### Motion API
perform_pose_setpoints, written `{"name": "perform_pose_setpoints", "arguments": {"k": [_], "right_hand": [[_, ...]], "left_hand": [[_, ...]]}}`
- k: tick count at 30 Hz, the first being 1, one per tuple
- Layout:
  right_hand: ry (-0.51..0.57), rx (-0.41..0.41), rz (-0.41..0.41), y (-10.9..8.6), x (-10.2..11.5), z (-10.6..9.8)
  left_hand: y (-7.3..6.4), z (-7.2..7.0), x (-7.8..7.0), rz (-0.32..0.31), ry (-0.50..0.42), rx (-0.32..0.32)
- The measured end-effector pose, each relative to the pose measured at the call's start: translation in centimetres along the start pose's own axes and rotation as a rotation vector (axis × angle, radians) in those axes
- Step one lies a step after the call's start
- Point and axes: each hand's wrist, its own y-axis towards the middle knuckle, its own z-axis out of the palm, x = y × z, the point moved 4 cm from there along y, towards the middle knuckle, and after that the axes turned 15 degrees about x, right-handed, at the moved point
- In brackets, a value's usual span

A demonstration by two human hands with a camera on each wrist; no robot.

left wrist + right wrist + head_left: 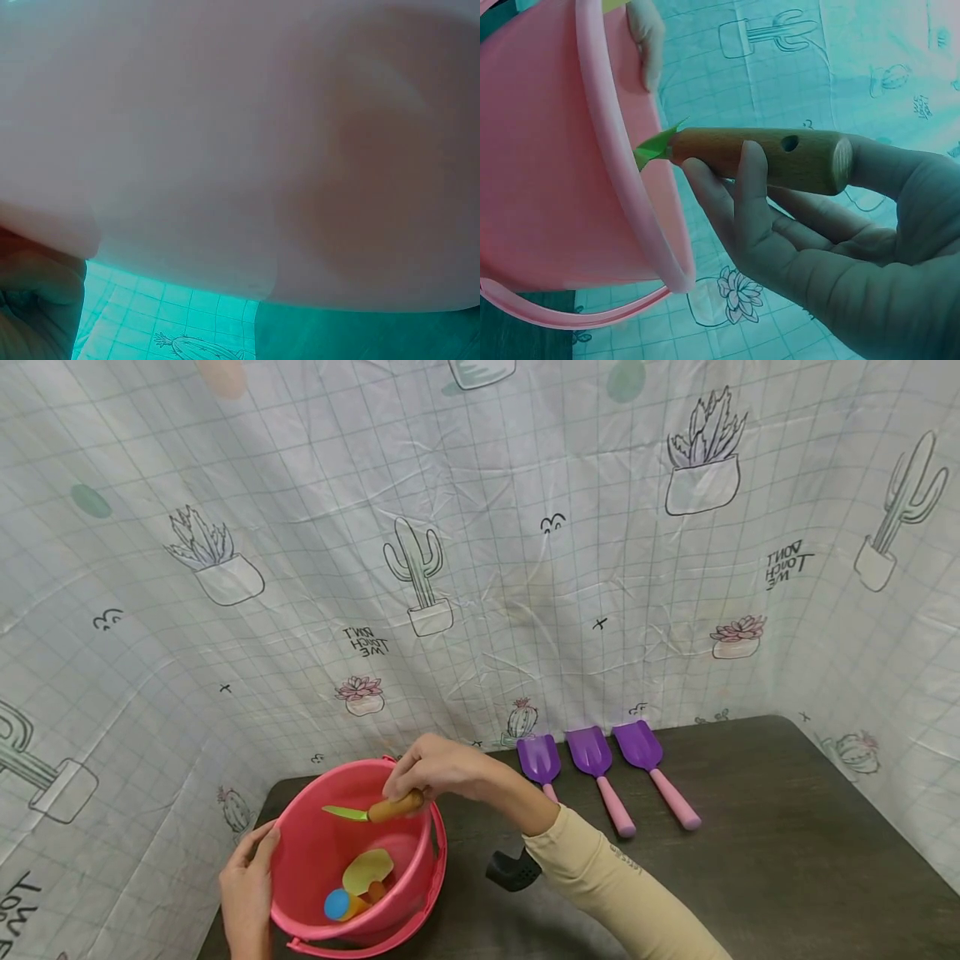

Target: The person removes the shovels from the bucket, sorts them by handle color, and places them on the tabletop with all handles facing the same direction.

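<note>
In the head view a pink bucket (300,860) stands tilted on the dark table, its opening toward me. My left hand (249,887) grips its left rim, thumb over the edge. My right hand (438,770) holds a small green garden trowel (393,807) by its wooden handle over the bucket's mouth. The trowel's green blade (654,148) lies past the near rim in the right wrist view. Inside the bucket are a pale yellow blade-like piece (367,870) and a blue-ended yellow piece (337,904). The left wrist view is mostly filled by the blurred bucket wall (187,150).
Three purple shovels with pink handles lie at the back of the table: a left one (540,758), a middle one (590,750) and a right one (639,745). A black curved piece (512,871) shows beside my right forearm. A cactus-print curtain (480,568) hangs behind.
</note>
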Motion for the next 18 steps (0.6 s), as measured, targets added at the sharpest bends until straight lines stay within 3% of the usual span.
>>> {"name": "perform_pose_setpoints", "arguments": {"k": [18], "right_hand": [[0.241,0.03,-0.044,-0.5,-1.0,-1.4]], "left_hand": [[0.1,0.1,0.1,-0.009,-0.023,0.003]]}}
